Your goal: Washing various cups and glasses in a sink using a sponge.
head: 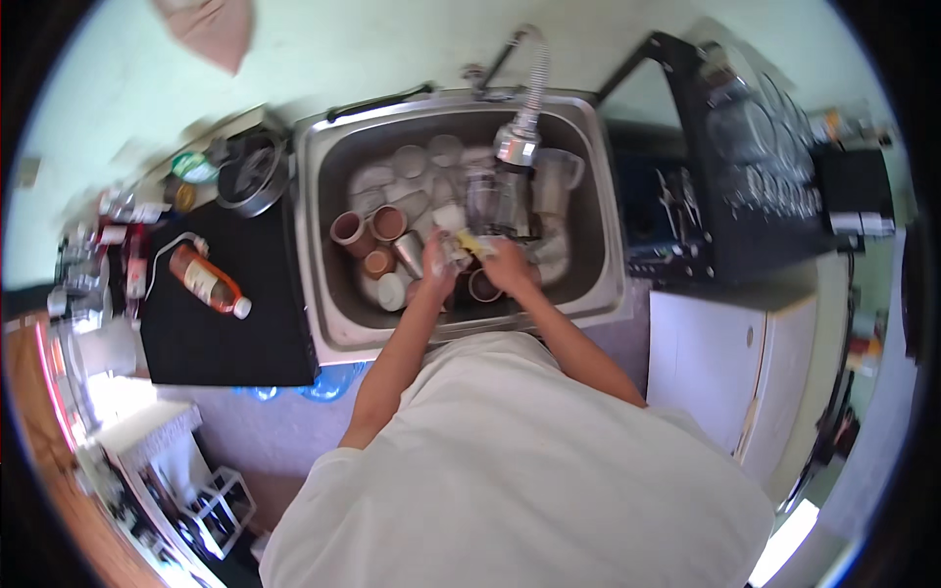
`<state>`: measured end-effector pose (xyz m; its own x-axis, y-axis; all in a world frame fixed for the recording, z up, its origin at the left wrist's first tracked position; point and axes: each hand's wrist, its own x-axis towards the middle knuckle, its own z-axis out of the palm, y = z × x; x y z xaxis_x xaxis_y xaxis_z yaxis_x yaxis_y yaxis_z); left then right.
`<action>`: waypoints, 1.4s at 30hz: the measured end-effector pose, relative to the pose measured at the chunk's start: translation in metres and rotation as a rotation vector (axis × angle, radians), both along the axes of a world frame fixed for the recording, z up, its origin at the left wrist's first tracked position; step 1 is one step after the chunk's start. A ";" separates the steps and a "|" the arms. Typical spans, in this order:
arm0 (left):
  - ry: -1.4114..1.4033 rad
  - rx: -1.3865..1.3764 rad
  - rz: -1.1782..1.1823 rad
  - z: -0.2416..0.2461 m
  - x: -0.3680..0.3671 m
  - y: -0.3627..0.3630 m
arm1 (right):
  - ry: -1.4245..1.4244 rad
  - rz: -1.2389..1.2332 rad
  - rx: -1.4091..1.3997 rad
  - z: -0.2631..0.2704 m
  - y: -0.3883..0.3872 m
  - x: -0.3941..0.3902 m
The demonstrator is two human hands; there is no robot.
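Observation:
Both hands are over the front middle of a stainless steel sink [317,294]. My left hand [439,263] grips a small soapy item [460,257], too blurred to name. Held in my right hand [503,264] is a yellow sponge [470,241], touching that item. Beneath my right hand lies a dark round cup [484,285]. To the left stand clay-coloured cups [388,222], a metal tumbler [409,251] and a white cup [392,291]. Several clear glasses [410,161] fill the back, and a clear pitcher [556,180] is at the right.
A spring-necked faucet [519,140] hangs over the sink. On the black left counter [242,331] lie an amber bottle with a white cap [209,281] and a metal pot [253,180]. A black rack [691,110] with glassware rises at the right, above a white cabinet [702,360].

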<state>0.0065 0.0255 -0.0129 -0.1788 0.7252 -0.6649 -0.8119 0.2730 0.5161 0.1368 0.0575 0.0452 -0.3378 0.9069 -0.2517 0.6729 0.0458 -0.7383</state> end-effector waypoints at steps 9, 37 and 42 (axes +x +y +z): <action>-0.049 0.019 -0.009 0.005 -0.025 -0.010 | 0.565 -0.349 -0.799 0.004 0.033 -0.023; 0.050 0.336 -0.036 -0.064 -0.059 -0.028 | 0.515 0.207 0.182 0.096 0.059 -0.325; 0.120 0.106 -0.104 0.018 -0.045 -0.001 | 0.545 0.203 0.212 0.058 0.058 -0.150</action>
<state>-0.0381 0.0243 0.0052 -0.1724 0.8089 -0.5620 -0.7130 0.2912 0.6378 -0.0136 0.1157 0.1030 -0.5385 0.8221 0.1845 0.1635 0.3168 -0.9343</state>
